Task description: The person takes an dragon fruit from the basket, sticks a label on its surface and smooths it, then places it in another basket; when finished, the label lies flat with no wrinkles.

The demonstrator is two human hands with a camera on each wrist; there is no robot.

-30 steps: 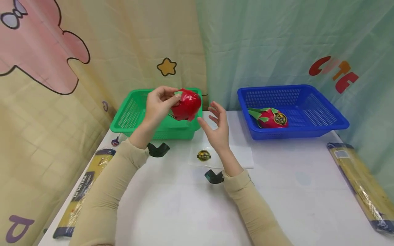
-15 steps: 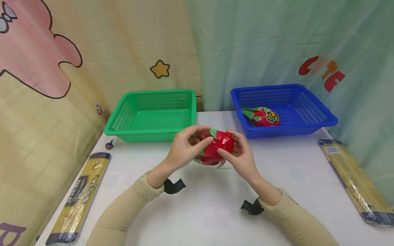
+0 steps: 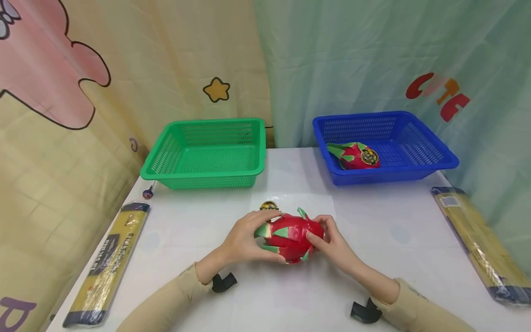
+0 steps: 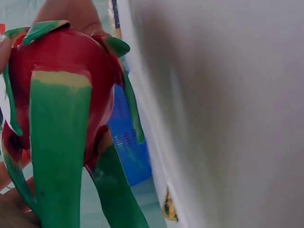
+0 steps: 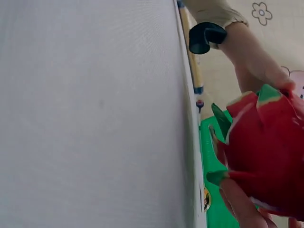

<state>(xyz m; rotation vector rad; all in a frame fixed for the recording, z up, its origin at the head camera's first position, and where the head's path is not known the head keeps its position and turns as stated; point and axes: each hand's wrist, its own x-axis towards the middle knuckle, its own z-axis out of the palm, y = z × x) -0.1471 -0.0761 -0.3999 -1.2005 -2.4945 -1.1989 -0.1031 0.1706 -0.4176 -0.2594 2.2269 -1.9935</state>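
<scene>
Both hands hold a red dragon fruit (image 3: 292,237) with green leaf tips, low over the white table in the head view. It lies sideways, leafy end to the left. My left hand (image 3: 242,237) grips that end, fingers above and thumb below. At the opposite end, my right hand (image 3: 338,249) holds the fruit with its thumb on the near side. The left wrist view shows long green leaves (image 4: 61,142) close up. Under and behind the fruit lies a flat clear bag (image 3: 311,203) with a round black-and-gold label (image 3: 268,205), partly covered by the left hand.
A green basket (image 3: 207,177) stands back left. The blue basket (image 3: 398,172) at back right holds another dragon fruit (image 3: 352,157). Long yellow packets lie along the left (image 3: 109,265) and right (image 3: 481,244) edges, with a small lollipop (image 3: 148,192) near the left one.
The dragon fruit has come from over the green basket toward the person and down to the table. The right hand, apart from it at first, has taken hold of its right end.
</scene>
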